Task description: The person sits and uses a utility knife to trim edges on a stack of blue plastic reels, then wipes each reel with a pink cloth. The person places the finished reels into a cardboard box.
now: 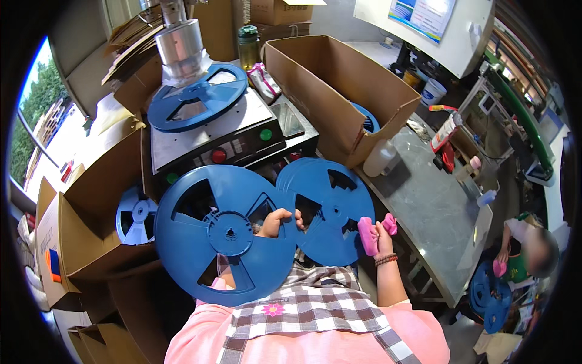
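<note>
My left hand reaches from behind a large blue plastic reel, its fingers wrapped through one of the reel's cut-outs. The reel stands nearly upright in front of me, hub facing up toward me, and hides most of the left forearm. Right beside it, several more blue reels are stacked face to face at a tilt. A pink lumpy piece is gripped in my right hand, next to the stack's right edge; its exact kind cannot be made out.
Ahead stands a machine with a metal cylinder above another blue reel. Open cardboard boxes are beyond and at left, both holding reels. A metal table extends right. A person works with reels at far right.
</note>
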{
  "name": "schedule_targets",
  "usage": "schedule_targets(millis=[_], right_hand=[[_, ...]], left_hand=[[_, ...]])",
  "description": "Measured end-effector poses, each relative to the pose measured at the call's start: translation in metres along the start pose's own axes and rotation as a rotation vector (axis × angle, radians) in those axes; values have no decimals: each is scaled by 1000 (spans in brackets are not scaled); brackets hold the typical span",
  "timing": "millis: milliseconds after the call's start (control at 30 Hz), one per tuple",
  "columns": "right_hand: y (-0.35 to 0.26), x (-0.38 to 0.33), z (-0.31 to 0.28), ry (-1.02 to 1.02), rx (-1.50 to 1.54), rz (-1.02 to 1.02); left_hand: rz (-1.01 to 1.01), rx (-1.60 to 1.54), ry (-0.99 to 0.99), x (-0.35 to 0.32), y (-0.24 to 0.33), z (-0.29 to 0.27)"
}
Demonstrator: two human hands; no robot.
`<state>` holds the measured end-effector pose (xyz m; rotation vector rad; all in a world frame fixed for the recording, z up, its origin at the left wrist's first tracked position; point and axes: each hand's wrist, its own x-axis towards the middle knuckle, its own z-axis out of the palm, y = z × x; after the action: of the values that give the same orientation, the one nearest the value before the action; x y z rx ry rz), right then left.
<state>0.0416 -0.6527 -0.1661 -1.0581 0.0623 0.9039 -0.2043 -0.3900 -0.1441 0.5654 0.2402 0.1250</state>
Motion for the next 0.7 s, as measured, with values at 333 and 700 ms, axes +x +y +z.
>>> schedule_targets(millis=[333,700], right_hand=[[-147,-43,58,-367,348,-338],[-92,-134,203,-1172,388,-136]], left_hand=[[-5,-90,190,2,-1,-7],[90,-299,298,-6,-2,40]])
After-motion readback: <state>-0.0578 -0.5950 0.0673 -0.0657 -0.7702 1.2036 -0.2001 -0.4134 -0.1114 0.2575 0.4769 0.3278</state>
